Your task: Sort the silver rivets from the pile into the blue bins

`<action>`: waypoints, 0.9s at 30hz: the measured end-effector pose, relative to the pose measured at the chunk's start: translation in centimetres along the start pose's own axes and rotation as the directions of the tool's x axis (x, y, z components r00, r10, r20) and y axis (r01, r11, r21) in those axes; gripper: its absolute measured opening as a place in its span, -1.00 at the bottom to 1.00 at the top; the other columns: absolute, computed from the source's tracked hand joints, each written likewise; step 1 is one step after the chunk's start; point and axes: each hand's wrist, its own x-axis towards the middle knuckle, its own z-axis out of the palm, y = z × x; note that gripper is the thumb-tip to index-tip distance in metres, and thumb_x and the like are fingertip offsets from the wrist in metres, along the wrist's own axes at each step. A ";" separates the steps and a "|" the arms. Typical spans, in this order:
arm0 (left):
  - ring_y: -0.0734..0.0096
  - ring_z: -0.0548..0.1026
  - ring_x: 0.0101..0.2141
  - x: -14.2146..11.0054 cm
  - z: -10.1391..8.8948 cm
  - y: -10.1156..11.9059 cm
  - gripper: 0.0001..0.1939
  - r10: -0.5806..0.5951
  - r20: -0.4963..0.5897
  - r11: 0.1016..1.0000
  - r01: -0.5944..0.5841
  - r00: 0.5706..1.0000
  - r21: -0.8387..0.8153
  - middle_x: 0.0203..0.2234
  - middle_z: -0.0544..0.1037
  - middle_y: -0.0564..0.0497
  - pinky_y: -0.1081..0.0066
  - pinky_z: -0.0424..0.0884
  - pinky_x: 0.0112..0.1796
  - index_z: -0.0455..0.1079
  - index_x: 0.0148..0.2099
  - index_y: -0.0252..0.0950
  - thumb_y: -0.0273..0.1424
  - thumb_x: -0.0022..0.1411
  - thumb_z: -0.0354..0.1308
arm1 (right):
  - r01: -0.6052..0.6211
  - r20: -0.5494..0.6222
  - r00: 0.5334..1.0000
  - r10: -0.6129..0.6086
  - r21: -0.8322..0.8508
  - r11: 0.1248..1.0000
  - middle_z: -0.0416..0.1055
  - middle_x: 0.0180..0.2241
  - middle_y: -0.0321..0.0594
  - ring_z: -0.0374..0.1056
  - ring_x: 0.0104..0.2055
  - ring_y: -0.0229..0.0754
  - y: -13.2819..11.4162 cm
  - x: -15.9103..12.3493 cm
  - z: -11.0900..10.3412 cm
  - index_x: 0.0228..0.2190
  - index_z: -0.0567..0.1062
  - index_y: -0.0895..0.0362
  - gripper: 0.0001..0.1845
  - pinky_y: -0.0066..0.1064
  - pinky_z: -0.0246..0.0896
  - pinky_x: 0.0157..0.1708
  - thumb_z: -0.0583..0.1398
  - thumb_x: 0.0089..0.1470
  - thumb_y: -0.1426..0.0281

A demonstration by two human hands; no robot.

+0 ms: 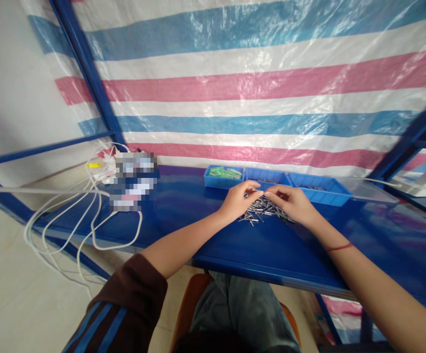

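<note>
A loose pile of thin metal pins [260,210] lies on the blue tabletop, silvery with some darker ends. Just above its back edge, my left hand [239,200] has thumb and fingers closed in a pinch. My right hand [291,202] pinches from the other side, its fingertips almost meeting the left ones. What sits between the fingertips looks like one thin metal pin, small and mostly hidden. Behind the hands stands a row of blue plastic bins: the left bin [213,182] holds green packets [225,172], while the middle bin [268,175] and right bin [331,192] show thin metal pieces.
White cables [97,220] loop over the table's left end beside a blurred-out patch of items [132,181]. Blue metal posts [88,68] frame the bench. A striped plastic sheet [235,88] hangs behind it. Beneath the front edge, an orange-brown seat [189,309] shows.
</note>
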 end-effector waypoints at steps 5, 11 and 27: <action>0.27 0.45 -0.11 -0.4 -0.1 0.1 -0.58 0.017 0.131 0.973 -0.047 0.991 0.225 -0.16 0.52 -0.04 0.23 0.33 -0.04 0.30 0.11 -0.23 -0.21 0.24 0.12 | -0.204 -0.360 0.874 0.326 0.336 0.919 0.32 -0.62 -0.32 0.12 -0.64 -0.34 1.6 0.7 -1.8 -0.56 0.45 0.11 -0.59 -0.45 0.05 -0.66 0.28 -0.13 0.01; 0.04 0.29 0.05 -1.1 -0.2 0.6 -0.67 -0.063 0.386 0.850 -0.153 0.920 0.503 -0.03 0.45 -0.04 0.00 0.19 0.00 0.46 -0.04 -0.13 -0.11 0.23 0.10 | -0.317 -0.354 0.665 0.657 0.662 0.679 0.42 -0.42 -0.20 0.08 -0.66 -0.40 2.6 1.0 -4.4 -0.38 0.48 0.10 -0.60 -0.51 -0.06 -0.78 0.26 -0.09 0.02; 0.33 0.43 -0.20 -0.5 -0.4 0.9 -0.84 0.061 0.221 0.881 -0.157 0.973 0.446 -0.27 0.53 0.05 0.32 0.27 -0.12 0.44 -0.20 -0.21 -0.28 0.29 0.08 | -0.173 -0.002 0.985 0.173 0.060 0.983 0.46 -0.42 -0.23 0.28 -0.48 -0.25 0.9 0.2 -0.3 -0.39 0.53 0.14 -0.73 -0.37 0.19 -0.44 0.25 -0.15 0.23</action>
